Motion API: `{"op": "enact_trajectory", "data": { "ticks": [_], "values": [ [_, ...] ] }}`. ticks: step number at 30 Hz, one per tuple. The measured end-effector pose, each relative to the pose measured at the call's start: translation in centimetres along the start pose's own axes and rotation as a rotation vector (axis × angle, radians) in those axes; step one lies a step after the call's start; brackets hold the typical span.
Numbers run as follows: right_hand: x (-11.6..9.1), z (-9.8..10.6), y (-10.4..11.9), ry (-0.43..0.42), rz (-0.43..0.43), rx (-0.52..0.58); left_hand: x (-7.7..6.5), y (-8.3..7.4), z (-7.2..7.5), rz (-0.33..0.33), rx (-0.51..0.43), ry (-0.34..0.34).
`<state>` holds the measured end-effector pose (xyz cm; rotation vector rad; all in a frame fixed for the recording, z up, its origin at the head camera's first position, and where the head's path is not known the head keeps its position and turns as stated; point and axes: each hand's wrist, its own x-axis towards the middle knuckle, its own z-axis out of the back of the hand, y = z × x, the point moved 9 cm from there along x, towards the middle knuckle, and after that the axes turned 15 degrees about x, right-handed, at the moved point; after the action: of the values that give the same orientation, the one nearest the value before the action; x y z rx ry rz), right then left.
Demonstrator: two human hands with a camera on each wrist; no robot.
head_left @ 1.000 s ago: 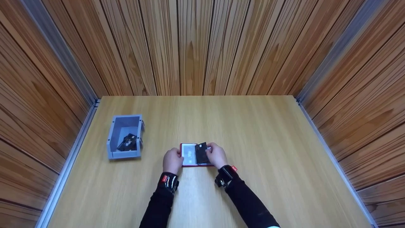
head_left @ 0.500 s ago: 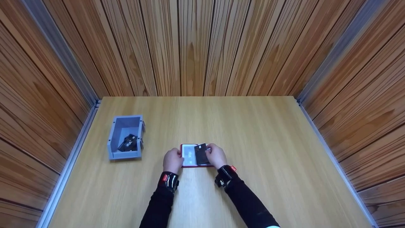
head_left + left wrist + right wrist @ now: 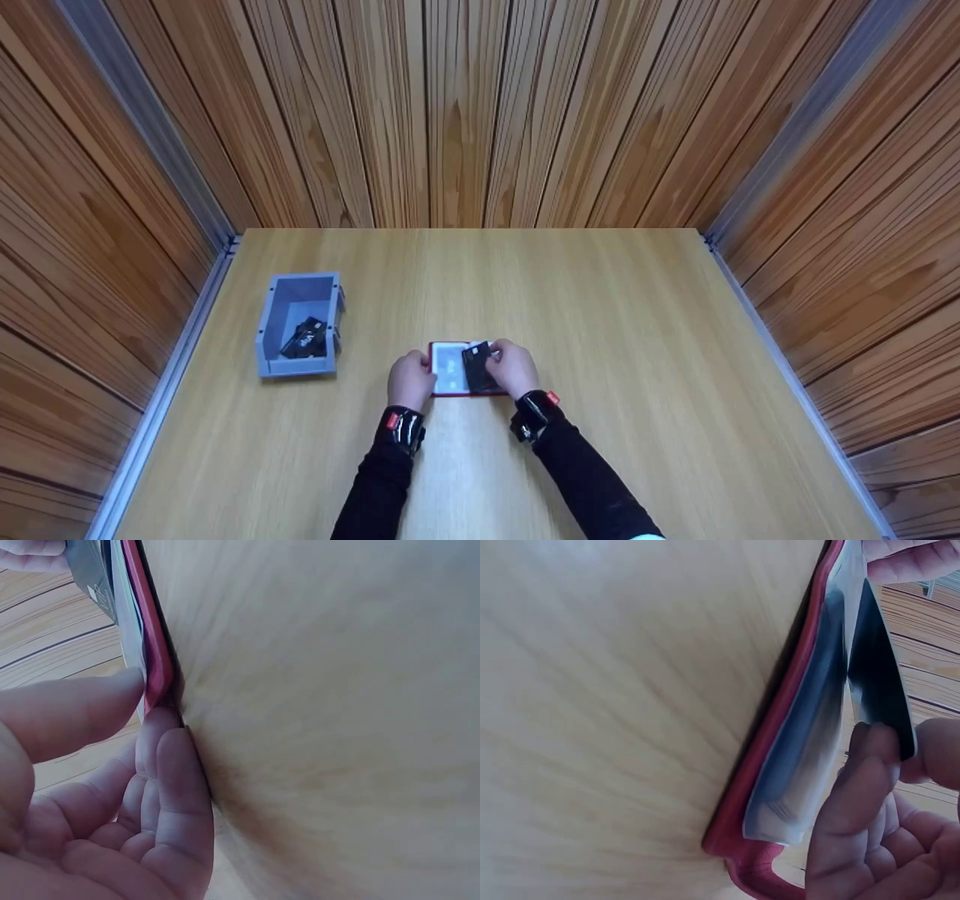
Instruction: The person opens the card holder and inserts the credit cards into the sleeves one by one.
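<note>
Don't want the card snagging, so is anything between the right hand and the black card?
Nothing visible: the right hand pinches the black card directly, over the open red holder.

The left sleeve (image 3: 375, 487) and the right sleeve (image 3: 592, 487) are long, black, close-fitting and matt. At the wrists sit a left band (image 3: 406, 433) and a right band (image 3: 537, 412), both glossy black, one with a red tag (image 3: 391, 422), the other with a red tab (image 3: 554, 398). A pale patch (image 3: 646, 537) edges the right sleeve at the bottom of the head view.
</note>
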<state>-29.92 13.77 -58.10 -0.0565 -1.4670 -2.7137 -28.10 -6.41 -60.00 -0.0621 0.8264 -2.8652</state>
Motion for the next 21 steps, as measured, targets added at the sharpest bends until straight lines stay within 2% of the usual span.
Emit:
{"op": "enact_trajectory", "data": {
  "ticks": [4, 10, 18, 21],
  "values": [
    [0.12, -0.09, -0.16, -0.007, -0.010, 0.014, 0.00, -0.02, -0.02, 0.001, 0.012, 0.009],
    [0.22, -0.28, -0.11, -0.016, 0.017, 0.005, -0.03, -0.04, -0.08, 0.004, 0.019, 0.018],
    [0.29, -0.34, -0.21, -0.030, 0.032, -0.018, -0.09, -0.13, 0.22, -0.024, 0.009, -0.020],
    [0.40, -0.29, -0.45, -0.032, 0.007, -0.015, -0.09, -0.08, 0.25, -0.023, 0.002, -0.019]
  ]
}}
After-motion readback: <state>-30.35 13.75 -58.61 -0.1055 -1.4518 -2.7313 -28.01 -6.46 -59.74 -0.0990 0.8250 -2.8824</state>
